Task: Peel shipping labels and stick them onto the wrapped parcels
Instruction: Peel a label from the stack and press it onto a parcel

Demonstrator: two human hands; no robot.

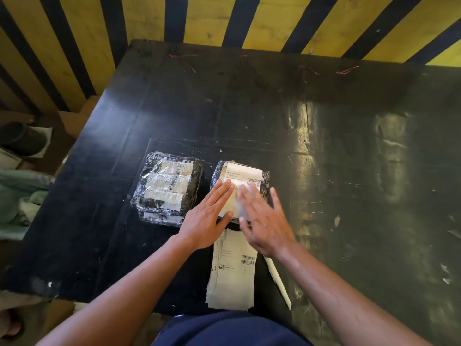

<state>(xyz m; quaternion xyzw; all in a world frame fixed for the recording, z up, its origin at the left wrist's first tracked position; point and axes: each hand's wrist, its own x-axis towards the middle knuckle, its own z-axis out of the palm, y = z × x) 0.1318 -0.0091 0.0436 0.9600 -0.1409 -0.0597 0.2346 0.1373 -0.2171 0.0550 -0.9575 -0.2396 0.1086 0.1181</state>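
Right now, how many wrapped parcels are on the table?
At least 2: one parcel at left, seemingly stacked on another partly hidden one; one under both hands.

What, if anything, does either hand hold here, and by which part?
Nothing is held. The left hand and right hand lie open and flat on the white label atop the right parcel, pressing rather than taking a grip.

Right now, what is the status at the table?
Both hands open: left hand, right hand flat on label. Label on parcel. Nothing in the way.
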